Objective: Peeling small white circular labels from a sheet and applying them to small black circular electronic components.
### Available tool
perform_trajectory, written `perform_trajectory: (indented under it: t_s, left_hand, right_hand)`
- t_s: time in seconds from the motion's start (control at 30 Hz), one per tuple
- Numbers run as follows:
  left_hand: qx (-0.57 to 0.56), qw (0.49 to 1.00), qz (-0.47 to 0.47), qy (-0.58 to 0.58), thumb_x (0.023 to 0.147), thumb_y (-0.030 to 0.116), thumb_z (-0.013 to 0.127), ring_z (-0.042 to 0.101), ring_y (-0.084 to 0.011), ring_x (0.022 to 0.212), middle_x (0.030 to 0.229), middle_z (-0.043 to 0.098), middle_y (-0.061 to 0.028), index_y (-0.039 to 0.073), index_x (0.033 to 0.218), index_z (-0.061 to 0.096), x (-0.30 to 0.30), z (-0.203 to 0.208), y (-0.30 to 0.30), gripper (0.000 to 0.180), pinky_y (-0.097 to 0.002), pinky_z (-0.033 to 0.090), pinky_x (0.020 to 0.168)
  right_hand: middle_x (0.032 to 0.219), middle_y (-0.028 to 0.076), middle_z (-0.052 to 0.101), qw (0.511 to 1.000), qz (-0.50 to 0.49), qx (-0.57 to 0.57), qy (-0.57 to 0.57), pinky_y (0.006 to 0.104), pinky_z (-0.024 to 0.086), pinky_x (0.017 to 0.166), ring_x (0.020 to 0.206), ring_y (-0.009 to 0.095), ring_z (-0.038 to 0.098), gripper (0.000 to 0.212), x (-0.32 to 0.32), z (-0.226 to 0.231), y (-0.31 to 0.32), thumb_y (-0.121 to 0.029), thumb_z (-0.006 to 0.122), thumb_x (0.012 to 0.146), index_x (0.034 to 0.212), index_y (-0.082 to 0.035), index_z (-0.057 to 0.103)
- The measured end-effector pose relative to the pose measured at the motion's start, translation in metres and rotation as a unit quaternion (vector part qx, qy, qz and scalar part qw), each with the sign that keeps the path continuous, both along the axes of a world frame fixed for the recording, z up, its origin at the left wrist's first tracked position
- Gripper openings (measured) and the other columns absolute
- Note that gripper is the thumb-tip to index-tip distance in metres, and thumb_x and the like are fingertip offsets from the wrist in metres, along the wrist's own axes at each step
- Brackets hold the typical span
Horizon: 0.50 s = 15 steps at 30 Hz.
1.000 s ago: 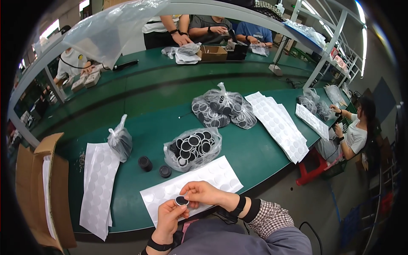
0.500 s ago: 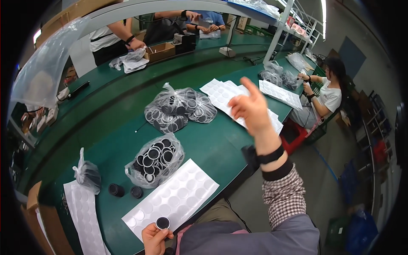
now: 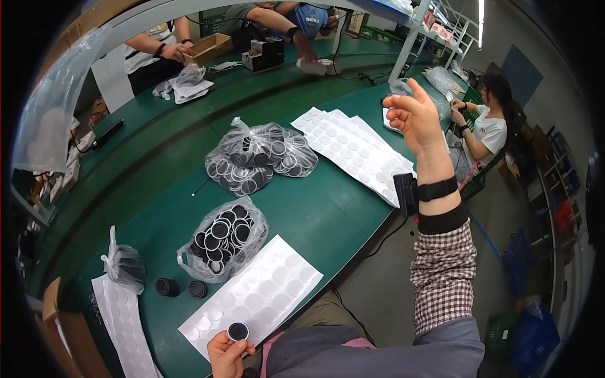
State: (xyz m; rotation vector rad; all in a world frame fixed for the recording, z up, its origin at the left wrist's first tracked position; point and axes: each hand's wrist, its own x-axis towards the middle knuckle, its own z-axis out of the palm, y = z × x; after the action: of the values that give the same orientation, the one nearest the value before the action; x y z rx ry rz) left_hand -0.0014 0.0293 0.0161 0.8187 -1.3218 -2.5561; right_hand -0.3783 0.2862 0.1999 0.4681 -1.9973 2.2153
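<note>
At the lower middle, my left hand (image 3: 228,356) pinches a round black cap with a white rim (image 3: 238,331), just over the near end of a white sheet of round stickers (image 3: 268,290). My right hand (image 3: 413,120) is raised off to the right, above the table's edge. One finger points up and the others bend loosely, with nothing visible in them. An open clear bag of black-and-white caps (image 3: 222,236) lies beyond the sheet. Two short black cap stacks (image 3: 166,287) stand to its left.
Tied bags of caps (image 3: 258,157) and more sticker sheets (image 3: 350,148) lie farther back. At left are a small tied bag (image 3: 126,268), a sticker strip (image 3: 123,321) and a cardboard box (image 3: 63,327). A seated co-worker (image 3: 485,123) is at right; others work across the green table.
My right hand has moved right and slightly up, away from the far sticker sheets. My left hand still holds the cap. Across the table, a co-worker has lifted and tilted the small box.
</note>
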Motion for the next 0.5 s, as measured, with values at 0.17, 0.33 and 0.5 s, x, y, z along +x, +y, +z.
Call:
perform_trajectory:
  t_s: [0.17,0.33,0.5]
  left_hand:
    - [0.026,0.999,-0.023,0.006,0.075,0.002,0.059,0.057,-0.0152,0.058,0.071,0.060,-0.0080,0.000,0.084,0.057,-0.001,0.004,-0.002,0.009,-0.0256,0.049,0.055]
    - [0.055,0.998,-0.028,-0.026,0.077,0.004,0.060,0.057,-0.0122,0.061,0.074,0.060,-0.0051,0.001,0.087,0.058,-0.006,0.015,-0.002,0.010,-0.0228,0.048,0.056]
    - [0.043,0.998,-0.035,-0.011,0.077,0.005,0.060,0.057,-0.0122,0.061,0.073,0.059,-0.0049,0.001,0.088,0.057,-0.004,0.011,-0.003,0.012,-0.0220,0.048,0.055]
  right_hand:
    - [0.078,0.013,0.059,0.998,-0.044,-0.004,0.033,0.0227,0.045,0.049,0.058,0.014,0.056,0.075,-0.015,0.023,0.015,-0.004,0.052,0.078,0.135,0.001,0.003]
    - [0.078,0.013,0.059,0.997,-0.058,-0.001,0.044,0.0227,0.045,0.048,0.057,0.014,0.056,0.074,-0.019,0.029,0.022,-0.004,0.051,0.078,0.135,0.000,0.004]
    - [0.078,0.013,0.059,0.999,-0.033,-0.001,0.012,0.0227,0.045,0.047,0.055,0.014,0.056,0.074,-0.019,0.015,0.015,-0.004,0.051,0.077,0.135,0.000,0.005]
